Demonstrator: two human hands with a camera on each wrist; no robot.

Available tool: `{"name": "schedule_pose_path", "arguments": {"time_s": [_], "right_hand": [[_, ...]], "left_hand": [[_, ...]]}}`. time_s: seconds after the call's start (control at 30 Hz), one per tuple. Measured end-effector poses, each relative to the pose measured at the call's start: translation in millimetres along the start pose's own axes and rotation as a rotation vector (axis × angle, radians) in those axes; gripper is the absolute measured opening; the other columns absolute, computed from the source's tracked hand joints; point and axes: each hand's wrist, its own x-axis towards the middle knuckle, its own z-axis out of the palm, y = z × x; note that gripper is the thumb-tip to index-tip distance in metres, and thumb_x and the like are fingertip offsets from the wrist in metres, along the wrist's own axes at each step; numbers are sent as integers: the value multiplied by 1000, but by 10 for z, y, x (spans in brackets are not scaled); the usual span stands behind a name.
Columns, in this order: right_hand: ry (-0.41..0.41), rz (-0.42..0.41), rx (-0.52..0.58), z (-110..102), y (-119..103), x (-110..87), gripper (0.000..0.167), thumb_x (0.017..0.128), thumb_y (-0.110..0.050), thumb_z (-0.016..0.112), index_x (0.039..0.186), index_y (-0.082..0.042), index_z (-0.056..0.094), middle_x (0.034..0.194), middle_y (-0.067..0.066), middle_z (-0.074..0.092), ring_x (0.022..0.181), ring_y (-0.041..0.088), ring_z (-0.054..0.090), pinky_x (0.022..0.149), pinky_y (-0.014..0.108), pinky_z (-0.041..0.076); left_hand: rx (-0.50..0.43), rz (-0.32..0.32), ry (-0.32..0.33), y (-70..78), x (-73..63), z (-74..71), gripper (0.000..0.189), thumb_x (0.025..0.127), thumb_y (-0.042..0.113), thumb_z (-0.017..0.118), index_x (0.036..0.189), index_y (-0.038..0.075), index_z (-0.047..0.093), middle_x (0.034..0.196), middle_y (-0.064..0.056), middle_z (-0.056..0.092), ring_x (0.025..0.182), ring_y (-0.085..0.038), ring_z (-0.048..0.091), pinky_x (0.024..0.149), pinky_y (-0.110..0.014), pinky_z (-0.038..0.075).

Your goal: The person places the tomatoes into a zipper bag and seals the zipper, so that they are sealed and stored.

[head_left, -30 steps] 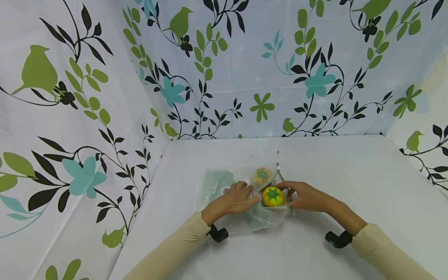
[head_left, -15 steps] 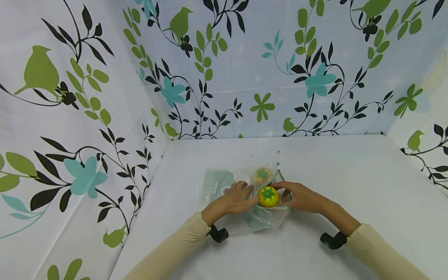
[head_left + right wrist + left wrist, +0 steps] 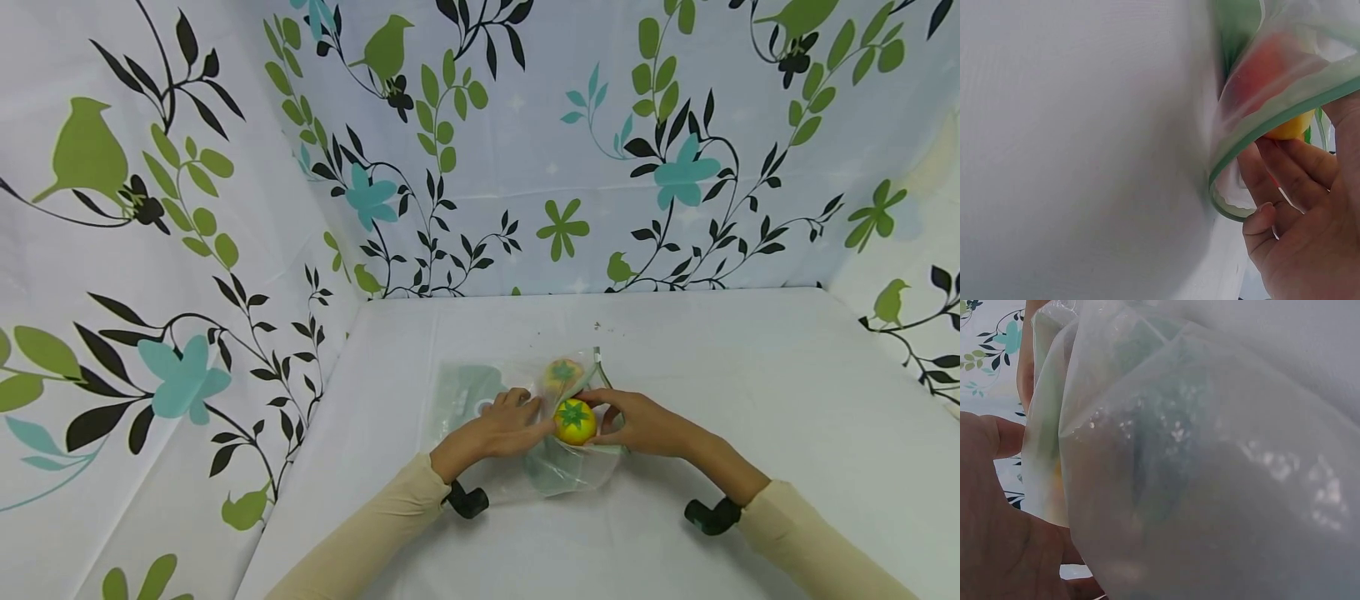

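Observation:
A clear plastic zip bag [image 3: 572,471] with a green zip edge [image 3: 1285,128] lies on the white table with its mouth parted. In that mouth sits a yellow toy tomato [image 3: 575,421] with a green star-shaped top. My right hand [image 3: 647,423] grips it from the right, fingers and thumb about its side. Under the film behind it is a second, orange-red fruit [image 3: 562,375] with a green top. My left hand [image 3: 504,427] rests on the bag's left part, fingers spread, thumb close to the yellow tomato. Cloudy film [image 3: 1210,456] hides much of the left wrist view.
Left of the bag, beyond my left hand, a pale green sheet-like plastic piece [image 3: 468,392] lies flat, perhaps part of the bag. The white table [image 3: 735,358] runs back to a leaf-and-bird patterned cloth [image 3: 480,208]. Small dark specks dot its far part.
My right hand has moved slightly left, carrying the yellow toy tomato deeper into the bag's mouth, close to my left thumb. In the last half second little has moved. My left hand has stayed put.

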Motion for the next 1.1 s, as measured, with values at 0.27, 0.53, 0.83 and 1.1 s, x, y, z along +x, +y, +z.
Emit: {"name": "schedule_pose_path", "arguments": {"time_s": [0.27,0.53,0.83,1.1], "right_hand": [[6,-11,-1,-29,7,-36,69,94,-30,82,151,-5,54,137,17,66,92,13,66,80,25,57],[31,5,-19,-82,-32,-137,69,93,-34,83,150,-7,56,137,15,66,95,18,65,78,26,57],[172,141,-117,-168,-81,-372,58,100,-39,73,143,-4,58,110,2,71,99,15,66,78,29,57],[232,358,-102,-96,-254,-657,44,103,-49,65,121,-9,62,91,0,66,81,15,61,68,31,51]], "left_hand": [[-70,-3,5,5,-14,-28,88,102,75,19,166,17,35,169,-13,31,153,-36,31,118,-64,29],[-76,8,15,7,-4,-27,87,103,72,16,165,15,39,169,-14,33,153,-36,31,116,-66,29],[-69,28,42,2,38,-30,83,106,68,16,156,12,53,164,-15,40,150,-38,36,115,-66,30],[-62,3,91,11,113,-149,83,106,66,25,155,3,51,160,-18,42,149,-40,38,119,-61,30]]}}
